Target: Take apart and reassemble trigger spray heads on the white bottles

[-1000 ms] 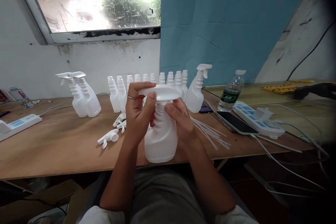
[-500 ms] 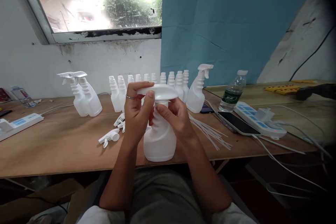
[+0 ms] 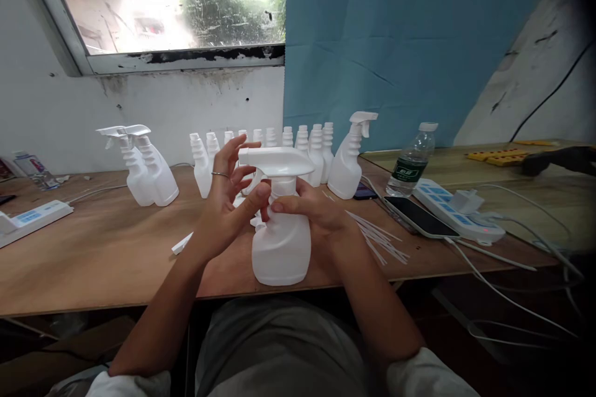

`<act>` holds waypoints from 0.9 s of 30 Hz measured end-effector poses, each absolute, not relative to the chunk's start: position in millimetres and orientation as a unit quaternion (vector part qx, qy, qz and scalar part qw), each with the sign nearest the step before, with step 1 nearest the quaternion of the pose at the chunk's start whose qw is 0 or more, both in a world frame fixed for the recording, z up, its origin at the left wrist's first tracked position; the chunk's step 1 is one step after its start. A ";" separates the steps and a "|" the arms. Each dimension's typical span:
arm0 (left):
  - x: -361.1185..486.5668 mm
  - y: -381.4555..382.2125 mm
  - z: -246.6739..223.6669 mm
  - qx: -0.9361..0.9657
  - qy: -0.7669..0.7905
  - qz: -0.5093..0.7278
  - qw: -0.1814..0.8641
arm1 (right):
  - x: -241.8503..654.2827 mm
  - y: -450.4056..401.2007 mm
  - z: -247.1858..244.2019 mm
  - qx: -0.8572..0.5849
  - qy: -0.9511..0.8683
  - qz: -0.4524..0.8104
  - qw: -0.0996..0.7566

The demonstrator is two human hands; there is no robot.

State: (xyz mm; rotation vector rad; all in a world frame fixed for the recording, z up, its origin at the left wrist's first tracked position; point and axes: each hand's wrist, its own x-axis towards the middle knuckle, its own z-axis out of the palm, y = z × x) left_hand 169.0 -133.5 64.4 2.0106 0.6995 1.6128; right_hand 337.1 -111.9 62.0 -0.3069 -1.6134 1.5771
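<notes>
A white spray bottle (image 3: 282, 254) stands upright near the table's front edge. Its trigger sprayer head (image 3: 279, 161) sits on the neck, with the nozzle pointing left. My right hand (image 3: 321, 208) is wrapped around the bottle's neck just under the head, thumb across the front. My left hand (image 3: 230, 198) is open beside the head, its fingers spread behind the nozzle and its thumb close to the neck; whether the thumb touches it I cannot tell. Loose white trigger heads lie behind my left hand, mostly hidden, one end (image 3: 181, 243) showing.
Several headless white bottles (image 3: 201, 164) line the wall. Bottles with heads stand at left (image 3: 158, 173) and right (image 3: 345, 164). Thin white tubes (image 3: 379, 237), a phone (image 3: 419, 217), a water bottle (image 3: 410, 167) and power strips (image 3: 459, 211) lie or stand rightward; another strip (image 3: 40, 220) is left.
My left hand has let go of the sprayer head and moved left, fingers spreading. The head has turned to show its side, nozzle left. My right hand has shifted slightly lower on the neck.
</notes>
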 end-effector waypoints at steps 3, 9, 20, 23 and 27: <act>151.2 -128.9 62.3 0.746 0.263 0.565 0.234 | 340.1 -106.3 63.5 -0.131 -0.671 0.621 0.384; 127.2 -126.9 47.8 0.822 0.319 0.382 0.277 | 338.8 -109.4 63.6 -0.217 -0.664 0.572 0.429; 145.1 -132.7 24.4 0.858 0.372 0.316 0.162 | 337.2 -113.1 61.4 -0.207 -0.683 0.535 0.452; 138.1 -136.1 20.4 0.857 0.364 0.346 0.119 | 343.2 -116.0 60.5 -0.180 -0.714 0.494 0.463; 109.4 -131.7 34.3 0.824 0.393 0.408 -0.011 | 360.5 -116.9 53.2 -0.214 -0.725 0.406 0.513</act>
